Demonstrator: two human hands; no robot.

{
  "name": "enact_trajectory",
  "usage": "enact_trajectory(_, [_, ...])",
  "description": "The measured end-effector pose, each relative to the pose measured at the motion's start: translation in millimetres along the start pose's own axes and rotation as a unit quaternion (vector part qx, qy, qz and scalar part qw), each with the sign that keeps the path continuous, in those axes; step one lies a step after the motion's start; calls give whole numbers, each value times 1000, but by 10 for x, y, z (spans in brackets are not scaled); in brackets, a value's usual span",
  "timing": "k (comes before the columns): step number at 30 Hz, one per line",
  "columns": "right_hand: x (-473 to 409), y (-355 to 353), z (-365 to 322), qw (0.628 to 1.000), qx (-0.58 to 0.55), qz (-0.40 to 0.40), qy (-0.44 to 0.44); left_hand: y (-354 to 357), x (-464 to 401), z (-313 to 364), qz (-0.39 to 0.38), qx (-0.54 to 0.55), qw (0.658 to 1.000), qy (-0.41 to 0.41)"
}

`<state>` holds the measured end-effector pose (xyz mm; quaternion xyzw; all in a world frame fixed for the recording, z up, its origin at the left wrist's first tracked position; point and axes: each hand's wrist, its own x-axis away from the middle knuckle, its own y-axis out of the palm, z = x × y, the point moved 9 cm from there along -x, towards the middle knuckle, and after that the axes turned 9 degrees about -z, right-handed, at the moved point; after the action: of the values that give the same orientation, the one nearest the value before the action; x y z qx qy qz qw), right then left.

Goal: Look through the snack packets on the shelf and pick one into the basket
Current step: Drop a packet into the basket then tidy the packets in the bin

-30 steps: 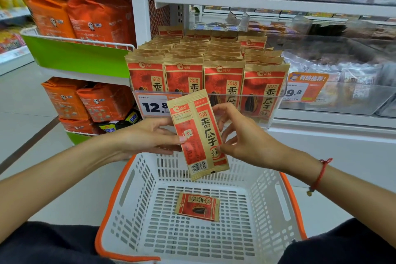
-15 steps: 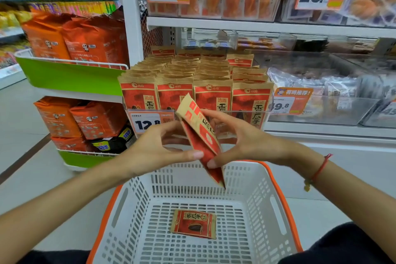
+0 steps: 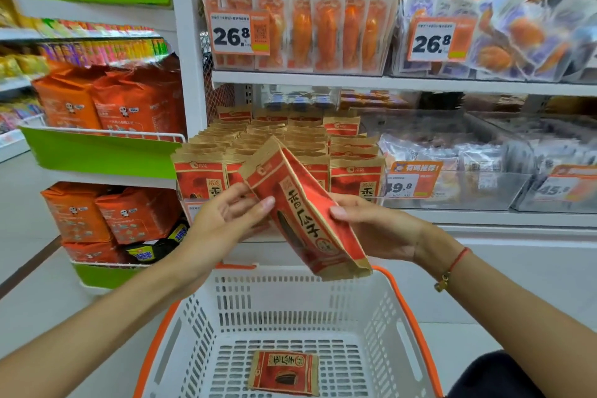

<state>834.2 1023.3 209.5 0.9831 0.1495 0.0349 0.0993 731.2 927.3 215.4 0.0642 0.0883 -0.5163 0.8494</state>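
White shop shelving [image 3: 403, 82] fills the background, with rows of red-and-kraft sunflower seed packets [image 3: 290, 142] standing in a clear bin on the shelf straight ahead of you, and orange snack bags [image 3: 129, 100] in green-fronted racks off to the left. You are holding one seed packet [image 3: 303, 213] between both hands, tilted so its top points up-left and its bottom edge hangs just above the far rim of the basket. Your left hand [image 3: 226, 220] pinches the packet's left edge with thumb and fingertips; your right hand [image 3: 378, 229] grips the right edge, thumb on the printed face and fingers behind. A red cord bracelet [image 3: 452, 265] sits on your right wrist. Below, the white basket [image 3: 200, 326] with orange trim holds a smaller seed packet [image 3: 284, 373] lying flat on its floor.
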Motion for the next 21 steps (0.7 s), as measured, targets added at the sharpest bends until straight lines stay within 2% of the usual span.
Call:
enact_trajectory(3, [76, -58, -219, 991, 115, 65, -12, -15, -50, 129, 31, 8, 999, 35])
enact_trajectory(6, [247, -182, -651, 943, 269, 192, -49, -62, -122, 373, 79, -12, 993, 89])
enact_trajectory(9, [388, -242, -1130, 902, 305, 278, -124, -65, -262, 698, 123, -21, 981, 148])
enact_trajectory(11, [455, -215, -1442, 886, 311, 298, -172, -15, -415, 905, 130, -10, 975, 180])
enact_trajectory(14, [509, -183, -1781, 876, 330, 289, -200, 84, -682, 1173, 136, -9, 965, 224])
enact_trajectory(17, [576, -386, -1996, 820, 399, 349, -215, 182, -952, 1257, 147, -37, 959, 238])
enact_trajectory(21, [567, -861, -2044, 733, 491, 430, -195, 287, -1300, 1058, 143, -64, 966, 206])
